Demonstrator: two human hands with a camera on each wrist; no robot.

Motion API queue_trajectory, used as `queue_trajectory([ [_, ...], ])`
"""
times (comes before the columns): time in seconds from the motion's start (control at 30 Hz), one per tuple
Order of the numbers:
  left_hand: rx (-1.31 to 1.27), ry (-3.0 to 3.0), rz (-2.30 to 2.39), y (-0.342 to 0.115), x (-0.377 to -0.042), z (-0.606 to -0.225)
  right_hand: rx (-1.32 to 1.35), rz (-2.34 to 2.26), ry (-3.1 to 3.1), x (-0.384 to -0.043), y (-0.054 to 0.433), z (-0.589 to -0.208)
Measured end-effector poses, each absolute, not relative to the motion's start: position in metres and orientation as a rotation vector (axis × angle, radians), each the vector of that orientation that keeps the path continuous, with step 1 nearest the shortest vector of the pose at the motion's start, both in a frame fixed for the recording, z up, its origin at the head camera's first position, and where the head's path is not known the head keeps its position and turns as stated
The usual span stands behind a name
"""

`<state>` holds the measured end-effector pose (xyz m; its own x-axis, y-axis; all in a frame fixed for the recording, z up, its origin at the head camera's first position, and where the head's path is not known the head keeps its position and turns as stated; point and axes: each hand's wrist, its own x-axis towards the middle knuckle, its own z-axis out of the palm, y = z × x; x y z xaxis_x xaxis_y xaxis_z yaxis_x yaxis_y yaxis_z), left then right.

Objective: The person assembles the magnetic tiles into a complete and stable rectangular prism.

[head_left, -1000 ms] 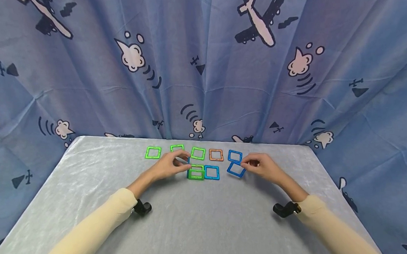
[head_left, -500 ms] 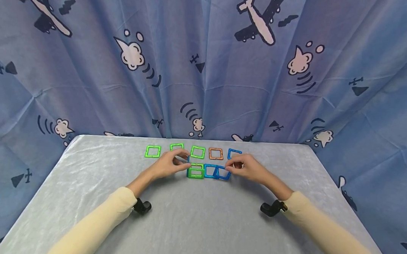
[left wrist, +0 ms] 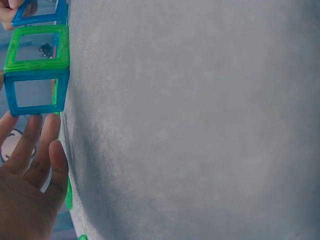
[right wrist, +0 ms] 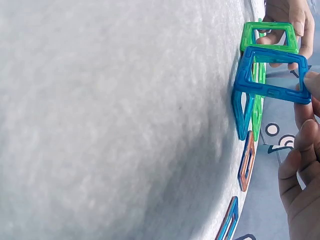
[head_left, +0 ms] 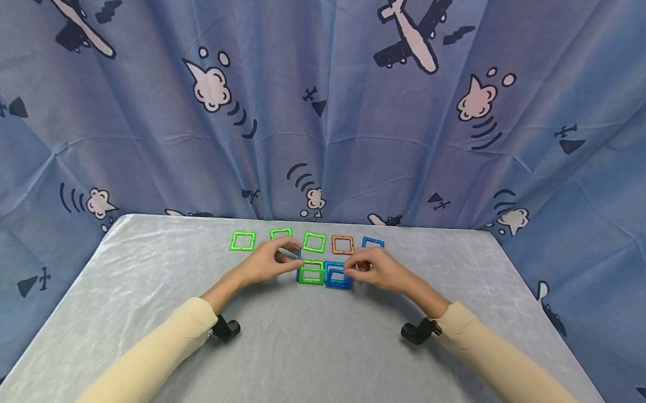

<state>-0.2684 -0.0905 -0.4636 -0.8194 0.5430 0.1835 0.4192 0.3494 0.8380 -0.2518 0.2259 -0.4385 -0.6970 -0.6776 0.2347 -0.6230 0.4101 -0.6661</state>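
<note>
The left hand point(head_left: 266, 262) rests nearly straight fingertips against the side of a green-topped box of frames point(left wrist: 37, 64) on the table point(head_left: 330, 357), apparently to steady it. The right hand point(head_left: 380, 270) pinches a dark blue frame point(right wrist: 272, 92) by one edge, probably so the remaining rim is unobstructed; it overlaps a lighter blue frame point(head_left: 333, 263) beside the box, contact unclear. No brand, label or writing is legible.

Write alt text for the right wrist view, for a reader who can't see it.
The right hand pinches the edge of a blue square frame; just beyond it is a green frame, with the left hand behind. Lower down, an orange frame and another blue frame lie flat on the gray tabletop.
</note>
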Motion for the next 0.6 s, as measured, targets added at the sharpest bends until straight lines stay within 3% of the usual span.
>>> queue_trajectory([
  [0.6, 0.908, 2.468, 1.478, -0.0906, -0.2674, -0.464, -1.2, -1.086, 2.603, -0.2505, 0.2191, -0.4369],
])
